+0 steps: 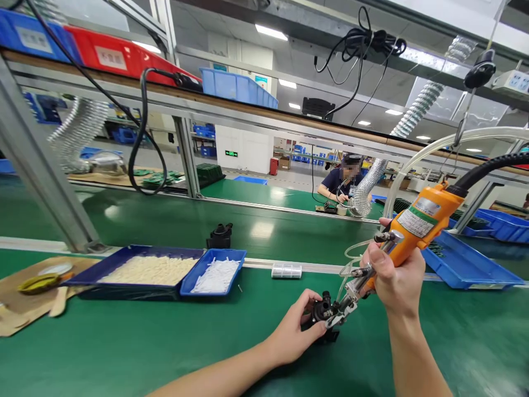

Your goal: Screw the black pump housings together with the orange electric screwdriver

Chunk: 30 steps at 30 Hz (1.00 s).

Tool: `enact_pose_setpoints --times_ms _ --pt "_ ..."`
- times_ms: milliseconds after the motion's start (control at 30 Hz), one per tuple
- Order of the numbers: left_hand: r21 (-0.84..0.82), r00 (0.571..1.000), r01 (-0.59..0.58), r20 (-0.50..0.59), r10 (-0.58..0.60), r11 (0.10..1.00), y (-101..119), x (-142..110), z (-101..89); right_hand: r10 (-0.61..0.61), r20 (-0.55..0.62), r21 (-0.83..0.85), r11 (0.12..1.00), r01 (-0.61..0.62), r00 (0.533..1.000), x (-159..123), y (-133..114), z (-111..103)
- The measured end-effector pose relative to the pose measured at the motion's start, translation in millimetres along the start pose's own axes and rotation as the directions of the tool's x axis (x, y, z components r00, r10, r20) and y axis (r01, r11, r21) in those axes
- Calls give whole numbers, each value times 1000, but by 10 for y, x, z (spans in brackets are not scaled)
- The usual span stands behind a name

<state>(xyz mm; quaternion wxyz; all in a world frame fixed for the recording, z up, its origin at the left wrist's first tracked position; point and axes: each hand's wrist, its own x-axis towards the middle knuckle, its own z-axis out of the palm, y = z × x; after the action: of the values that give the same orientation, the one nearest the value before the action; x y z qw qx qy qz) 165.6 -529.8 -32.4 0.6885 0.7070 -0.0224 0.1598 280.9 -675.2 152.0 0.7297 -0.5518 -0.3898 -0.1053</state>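
Observation:
In my right hand (394,275) is an orange electric screwdriver (425,218), tilted, with a cable and clear hoses running from its upper end. Its metal nose (351,292) points down and left and meets a black plastic part (320,311) on the green bench. My left hand (295,328) grips that part, thumb in front and fingers behind. The hand and the tool's nose hide some of the part. A similar black part (220,236) stands farther back on the bench.
A dark blue tray (132,292) holds many cream pieces; a smaller blue tray (239,264) holds white sticks. A sheet of labels (286,271) lies behind my hands. Another blue tray (467,264) stands right. Cardboard (25,314) lies left. A person (345,179) works across the bench.

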Motion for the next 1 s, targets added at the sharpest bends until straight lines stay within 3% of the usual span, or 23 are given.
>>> enact_pose_setpoints --times_ms 133,400,700,867,933,1000 --pt "-11 1000 3 -4 -3 1000 57 8 11 11 -3 -11 1000 -11 1000 -16 -6 42" --pt "-118 998 43 -49 -49 992 22 31 30 -13 29 -77 997 15 999 -169 -80 369" --pt "-119 997 39 -65 -47 992 -13 -19 47 20 -7 -133 991 -21 1000 -175 -11 391" --pt "-61 998 56 45 -54 997 -139 34 -239 -2 -70 -138 990 -7 998 -26 -125 146" --pt "33 998 47 -49 -45 998 -185 50 -341 -28 -113 -169 986 9 993 61 -177 -51" --pt "182 971 49 -238 -5 982 -225 28 -347 -30 -147 -196 981 1 989 146 -172 -244"
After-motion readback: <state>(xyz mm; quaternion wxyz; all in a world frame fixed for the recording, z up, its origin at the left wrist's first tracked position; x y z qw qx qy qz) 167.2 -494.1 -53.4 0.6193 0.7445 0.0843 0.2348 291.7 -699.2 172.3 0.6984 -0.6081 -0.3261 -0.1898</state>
